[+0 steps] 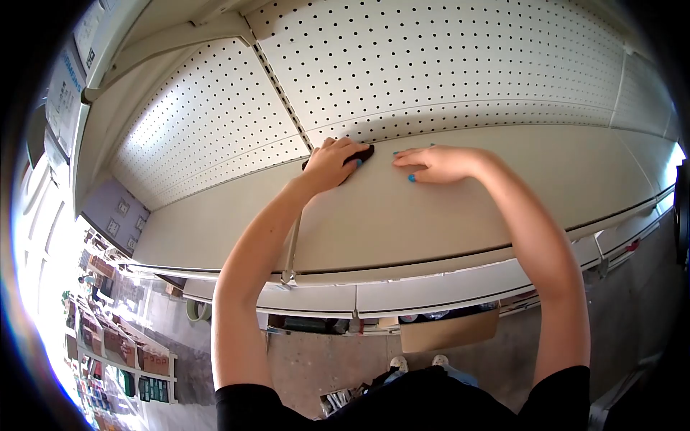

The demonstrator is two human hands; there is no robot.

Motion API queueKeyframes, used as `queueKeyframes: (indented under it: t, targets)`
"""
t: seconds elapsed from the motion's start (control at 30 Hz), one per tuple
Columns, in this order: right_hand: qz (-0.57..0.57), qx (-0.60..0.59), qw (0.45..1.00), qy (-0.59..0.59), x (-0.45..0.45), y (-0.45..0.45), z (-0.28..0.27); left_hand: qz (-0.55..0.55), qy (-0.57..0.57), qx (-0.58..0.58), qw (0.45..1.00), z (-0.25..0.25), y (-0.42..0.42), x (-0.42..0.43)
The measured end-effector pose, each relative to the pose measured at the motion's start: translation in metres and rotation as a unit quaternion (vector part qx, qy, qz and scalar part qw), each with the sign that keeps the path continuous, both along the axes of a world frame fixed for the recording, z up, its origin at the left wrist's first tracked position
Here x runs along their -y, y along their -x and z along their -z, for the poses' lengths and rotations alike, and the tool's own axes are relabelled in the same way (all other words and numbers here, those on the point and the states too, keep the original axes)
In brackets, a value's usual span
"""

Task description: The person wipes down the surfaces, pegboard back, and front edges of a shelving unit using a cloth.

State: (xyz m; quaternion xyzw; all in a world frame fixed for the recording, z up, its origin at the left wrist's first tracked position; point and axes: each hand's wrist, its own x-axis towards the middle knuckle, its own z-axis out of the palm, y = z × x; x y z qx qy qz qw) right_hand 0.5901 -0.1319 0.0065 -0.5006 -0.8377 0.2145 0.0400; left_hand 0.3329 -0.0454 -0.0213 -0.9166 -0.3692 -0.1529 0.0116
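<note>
My left hand (pixel 332 164) is closed over a dark, bunched cloth (pixel 367 153), pressing it on the white shelf (pixel 402 223) close to the back panel. Most of the cloth is hidden under the palm and fingers. To its right, my right hand (pixel 440 164) rests palm down on the same shelf with fingers stretched out and nothing in them. Both hands have blue nails. A gap of bare shelf lies between the two hands.
A white perforated back panel (pixel 445 65) rises behind the shelf. Overhead at the left is a bracket (pixel 180 43). Below are lower shelves (pixel 431 296) and an open cardboard box (pixel 450 332). Stocked shelving (pixel 118 345) stands at lower left.
</note>
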Motion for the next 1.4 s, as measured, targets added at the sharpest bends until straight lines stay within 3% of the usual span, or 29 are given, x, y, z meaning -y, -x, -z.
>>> queueKeyframes:
  t: [0.13,0.37,0.63,0.8,0.93,1.13,1.33,1.4]
  targets:
    - [0.002,-0.023,1.000,0.002,-0.001,-0.002,0.006,0.076,-0.052,0.005,0.996,0.002,0.012,0.042]
    - [0.015,0.023,0.998,-0.057,0.002,0.005,0.007,0.079,-0.007,-0.011,0.997,-0.009,0.034,0.115]
    - [0.121,0.108,0.985,-0.067,-0.001,-0.003,0.000,0.052,-0.003,0.021,0.998,-0.003,0.020,0.060]
    - [0.114,0.123,0.985,-0.026,-0.005,-0.006,0.004,-0.016,0.019,0.020,0.999,0.001,-0.020,0.002]
    - [0.114,0.107,0.987,-0.031,-0.003,-0.012,0.003,-0.011,-0.035,0.020,0.999,0.007,-0.032,-0.022]
    - [0.111,0.096,0.989,-0.033,-0.006,-0.017,0.003,-0.023,-0.007,-0.003,1.000,0.004,-0.029,-0.014]
    - [0.124,0.106,0.987,-0.001,0.002,-0.012,-0.008,0.100,-0.016,0.040,0.994,0.002,-0.014,0.037]
    - [0.114,0.110,0.986,-0.045,-0.004,-0.017,0.009,0.129,-0.022,0.036,0.991,0.004,-0.008,0.061]
